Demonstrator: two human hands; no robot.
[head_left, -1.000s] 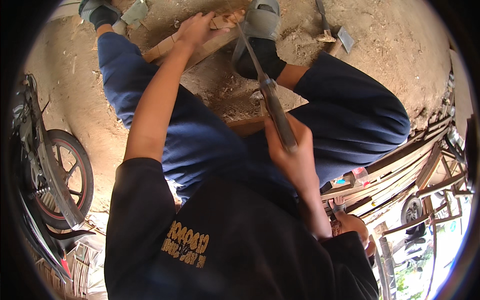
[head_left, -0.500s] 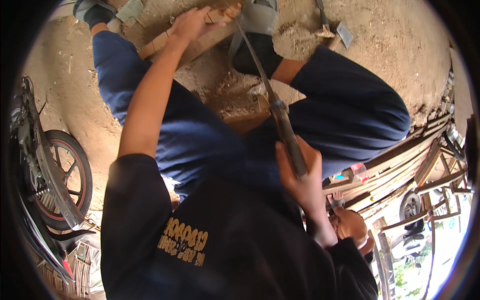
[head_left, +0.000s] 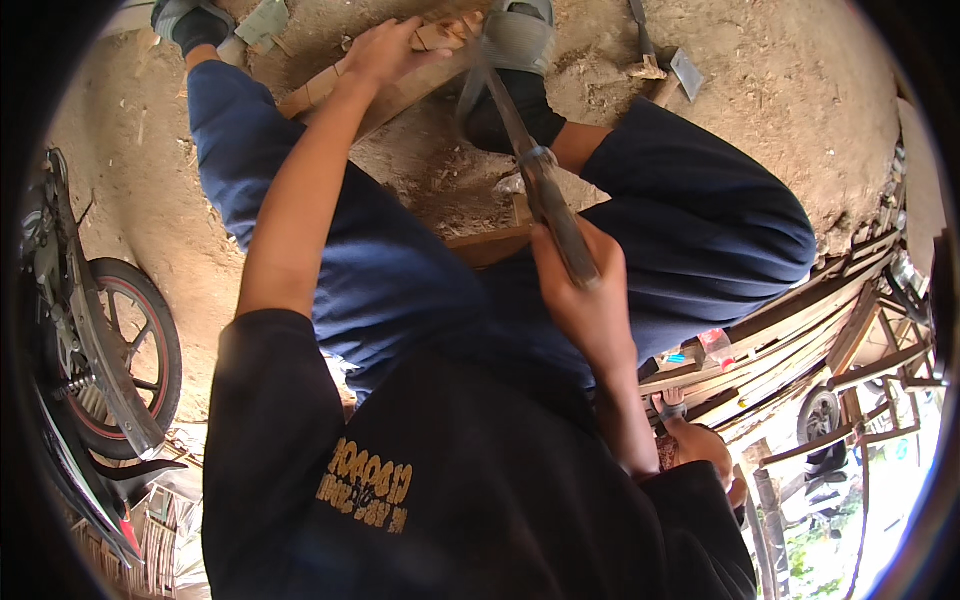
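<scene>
The right hand [head_left: 590,290] was wrapped firmly around the dark handle [head_left: 558,220] of a handsaw, the thin blade [head_left: 508,112] running away from the body, its tip blurred. The left hand [head_left: 385,55] lay over a pale wooden strip [head_left: 312,93] marked with cross lines, thumb spread apart; whether its fingertips hooked the far edge could not be told. The strip lay on the ground between the feet, its right end just beside the grey sandal [head_left: 520,38], where the blade seemed to meet it. Clean sawing there called, in judgement, for long, even strokes in line with the forearm, steady weight from the left palm, and that thumb and the sandalled foot kept out of the blade's path. Farther out, a flat-bladed tool [head_left: 687,75] lay on the dirt floor [head_left: 800,120], and a motorcycle wheel [head_left: 170,345] stood at left.
</scene>
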